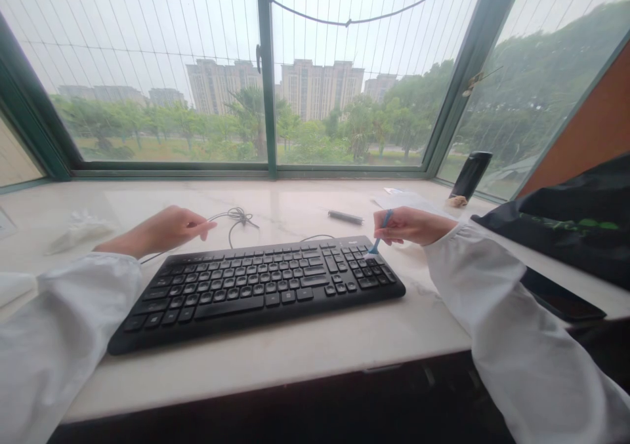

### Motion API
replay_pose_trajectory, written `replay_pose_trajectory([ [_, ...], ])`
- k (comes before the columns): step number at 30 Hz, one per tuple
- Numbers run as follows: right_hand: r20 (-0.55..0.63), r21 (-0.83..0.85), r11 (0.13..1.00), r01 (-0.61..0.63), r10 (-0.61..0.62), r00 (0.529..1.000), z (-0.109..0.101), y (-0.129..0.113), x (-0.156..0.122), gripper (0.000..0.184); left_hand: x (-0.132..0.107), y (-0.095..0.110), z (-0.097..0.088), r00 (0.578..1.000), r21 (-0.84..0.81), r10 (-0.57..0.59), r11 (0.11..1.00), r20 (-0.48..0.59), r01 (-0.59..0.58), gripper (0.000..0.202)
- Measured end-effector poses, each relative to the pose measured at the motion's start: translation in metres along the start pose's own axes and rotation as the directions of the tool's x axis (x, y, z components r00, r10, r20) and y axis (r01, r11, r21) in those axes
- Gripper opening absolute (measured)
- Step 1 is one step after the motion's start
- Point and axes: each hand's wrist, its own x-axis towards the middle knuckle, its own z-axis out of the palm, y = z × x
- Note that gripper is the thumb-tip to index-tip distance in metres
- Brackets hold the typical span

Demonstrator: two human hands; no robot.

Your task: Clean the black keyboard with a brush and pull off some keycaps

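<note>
A black keyboard (260, 286) lies at a slant across the pale marble ledge. My right hand (406, 225) is closed on a small blue brush (378, 239) above the keyboard's right end. The brush's pale bristles reach down to the number keys. Beyond the keyboard's left end, my left hand (165, 229) is closed, thumb and forefinger pinched at the thin dark cable (239, 217). From those fingers the cable runs right to a knotted bundle behind the keyboard. Part of it is hidden behind the hand.
A short grey rod-like object (345, 218) lies behind the keyboard. A black cylinder (471, 176) stands tilted in view by the window. At right are a black bag (566, 224) and a dark flat phone-like object (561, 296). Crumpled clear plastic (79, 231) lies at left.
</note>
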Motion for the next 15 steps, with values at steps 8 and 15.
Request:
replay_pose_trajectory([
  [8,-0.092,0.072,0.997,0.029,-0.023,0.996,-0.002,-0.003,-0.004,0.041,-0.001,0.002,0.0,1.0,0.0,0.011,1.0,-0.006,-0.011,0.053],
  [15,-0.231,0.19,0.974,0.12,-0.074,0.97,0.022,-0.011,0.019,0.043,0.001,0.001,0.001,1.0,-0.056,0.004,0.998,-0.008,-0.005,0.052],
])
